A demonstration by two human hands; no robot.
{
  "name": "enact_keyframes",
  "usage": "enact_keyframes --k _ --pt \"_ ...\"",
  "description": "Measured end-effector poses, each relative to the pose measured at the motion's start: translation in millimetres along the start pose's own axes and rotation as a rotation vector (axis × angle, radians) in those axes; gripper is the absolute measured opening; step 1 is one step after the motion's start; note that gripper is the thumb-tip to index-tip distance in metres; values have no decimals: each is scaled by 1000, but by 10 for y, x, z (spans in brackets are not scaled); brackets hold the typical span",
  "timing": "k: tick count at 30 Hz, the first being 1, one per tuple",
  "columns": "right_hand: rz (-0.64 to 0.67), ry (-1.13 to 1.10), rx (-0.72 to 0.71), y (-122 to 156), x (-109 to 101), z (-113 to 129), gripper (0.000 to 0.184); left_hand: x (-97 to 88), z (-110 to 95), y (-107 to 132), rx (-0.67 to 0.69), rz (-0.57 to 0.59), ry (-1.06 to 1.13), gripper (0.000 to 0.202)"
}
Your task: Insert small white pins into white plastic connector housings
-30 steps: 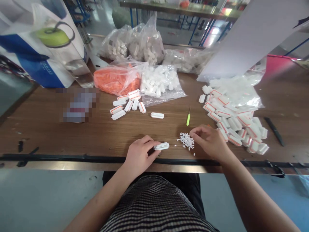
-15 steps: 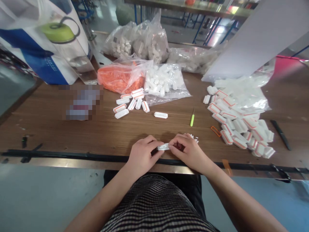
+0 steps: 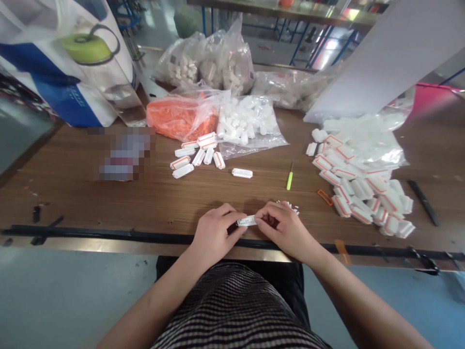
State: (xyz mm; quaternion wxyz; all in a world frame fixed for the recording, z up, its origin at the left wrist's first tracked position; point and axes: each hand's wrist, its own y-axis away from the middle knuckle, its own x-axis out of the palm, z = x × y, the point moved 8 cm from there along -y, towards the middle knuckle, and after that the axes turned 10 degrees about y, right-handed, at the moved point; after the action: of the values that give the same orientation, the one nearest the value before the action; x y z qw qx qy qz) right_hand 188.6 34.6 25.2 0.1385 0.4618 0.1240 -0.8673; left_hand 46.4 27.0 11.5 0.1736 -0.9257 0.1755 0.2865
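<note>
A small white plastic housing [image 3: 247, 221] with a row of dark holes lies level between my hands near the table's front edge. My left hand [image 3: 217, 231] pinches its left end between thumb and forefinger. At the right end, the thumb and forefinger of my right hand [image 3: 282, 228] are closed on it; whether a tiny part sits between those fingertips is hidden. Tiny white pieces [image 3: 292, 208] lie just behind my right hand. Farther back is a single white housing [image 3: 242, 173], with a green-handled screwdriver [image 3: 289, 179] to its right.
White housings, several orange-edged, form a group [image 3: 198, 157] on the left and a larger pile [image 3: 359, 194] on the right. An orange frame [image 3: 324, 197] and a black pen-like tool [image 3: 423, 202] flank that pile. Behind are bags of orange parts [image 3: 181, 118] and white parts [image 3: 247, 121].
My right fingers have shifted very slightly to the right along the white housing, showing a little more of its holes. My left hand keeps its grip.
</note>
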Motion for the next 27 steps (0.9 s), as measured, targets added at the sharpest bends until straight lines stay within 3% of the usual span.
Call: enact_keyframes --k 8,14,20,27 --pt "12 -13 -7 10 12 17 20 3 9 1 -10 4 7 16" --pt "-89 194 -186 52 -68 179 18 6 8 3 -4 3 0 16" --pt "-167 113 -169 107 -199 98 15 0 4 6 13 -7 -6 17" --pt "-218 439 -314 170 -91 344 17 -5 5 3 2 -11 1 16"
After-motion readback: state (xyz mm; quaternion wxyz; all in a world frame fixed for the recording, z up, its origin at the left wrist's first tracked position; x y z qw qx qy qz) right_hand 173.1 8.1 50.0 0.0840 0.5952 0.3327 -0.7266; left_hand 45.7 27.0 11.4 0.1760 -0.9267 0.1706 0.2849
